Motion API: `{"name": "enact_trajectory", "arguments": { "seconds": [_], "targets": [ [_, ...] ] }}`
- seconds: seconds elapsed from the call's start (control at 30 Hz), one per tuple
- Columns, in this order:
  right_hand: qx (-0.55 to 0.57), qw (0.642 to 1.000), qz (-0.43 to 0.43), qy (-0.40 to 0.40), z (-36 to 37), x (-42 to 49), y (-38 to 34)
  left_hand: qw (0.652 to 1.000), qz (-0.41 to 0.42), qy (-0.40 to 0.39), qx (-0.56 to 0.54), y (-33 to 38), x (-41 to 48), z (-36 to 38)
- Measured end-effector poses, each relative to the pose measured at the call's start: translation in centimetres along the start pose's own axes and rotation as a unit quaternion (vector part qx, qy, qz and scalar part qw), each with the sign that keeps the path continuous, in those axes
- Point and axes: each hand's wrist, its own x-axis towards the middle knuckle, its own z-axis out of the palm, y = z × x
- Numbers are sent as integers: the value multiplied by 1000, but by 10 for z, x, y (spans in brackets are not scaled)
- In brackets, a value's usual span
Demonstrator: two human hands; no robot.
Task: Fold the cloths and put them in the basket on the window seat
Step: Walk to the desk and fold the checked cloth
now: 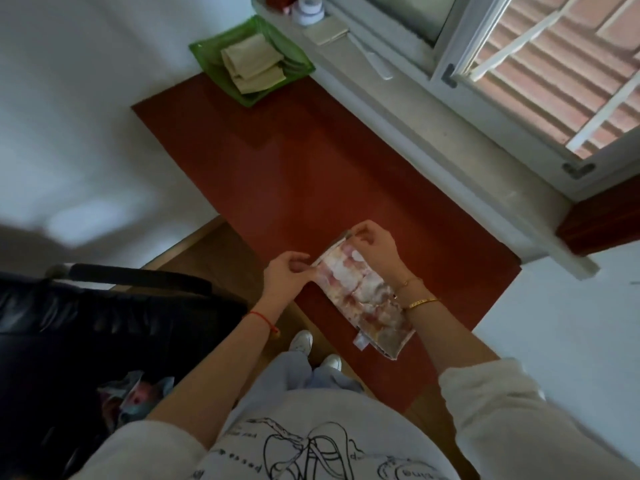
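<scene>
Head view, left grip (289, 271) and right grip (375, 245) pinching folded cloth (363, 296) far corners, on window seat (311, 168)

White printed top (311, 445), gold bracelets (420, 302), red string (261, 318)

Patterned pink cloth (363, 292) on red window seat (311, 168), far corners pinched by left hand (289, 271) and right hand (375, 244); green basket (204, 50) holding folded beige cloths (252, 62).
</scene>
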Motion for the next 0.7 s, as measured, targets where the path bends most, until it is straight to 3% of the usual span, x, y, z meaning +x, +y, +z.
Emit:
{"name": "enact_trajectory", "arguments": {
  "seconds": [0.17,0.33,0.53,0.7],
  "targets": [
    [111,988,-65,89,-51,-22,-33,987,155,-47,13,72,7,-21],
    [152,972,-127,128,-86,-55,-62,943,311,-97,63,136,-3,-43],
    [166,967,-166,96,-105,-100,-78,893,382,-196,135,178,-22,-72],
    [191,959,-201,66,-113,-127,-84,867,384,-288,135,196,-31,-84]
  ]
}}
